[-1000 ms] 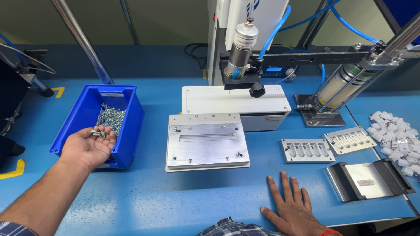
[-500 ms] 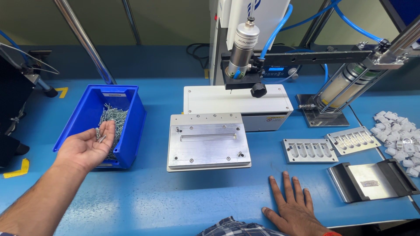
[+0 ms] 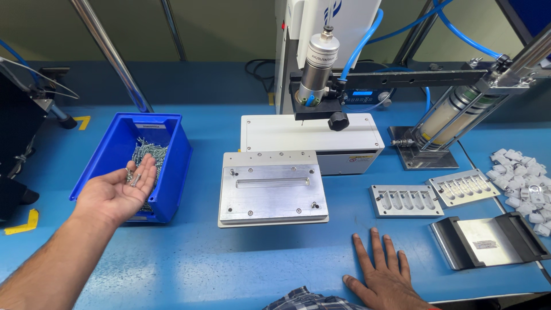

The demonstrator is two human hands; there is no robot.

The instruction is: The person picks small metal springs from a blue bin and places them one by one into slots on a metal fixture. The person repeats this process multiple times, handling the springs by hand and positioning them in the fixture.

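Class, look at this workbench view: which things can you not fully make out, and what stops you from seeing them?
- Screws in the blue bin, head view: the left hand covers part of the pile, so the fill is unclear.
- Small screws on the palm: too small to count.
- Right hand: wrist cut off by the bottom edge.
- White parts: pile cut off by the right edge.
- Black equipment: cropped at the left edge; kind unclear.

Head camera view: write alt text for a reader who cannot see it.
A left hand, palm up, holds a few small screws over a blue bin of more screws. The right hand lies flat on the blue workbench, near a metal fixture plate under a dispensing machine.
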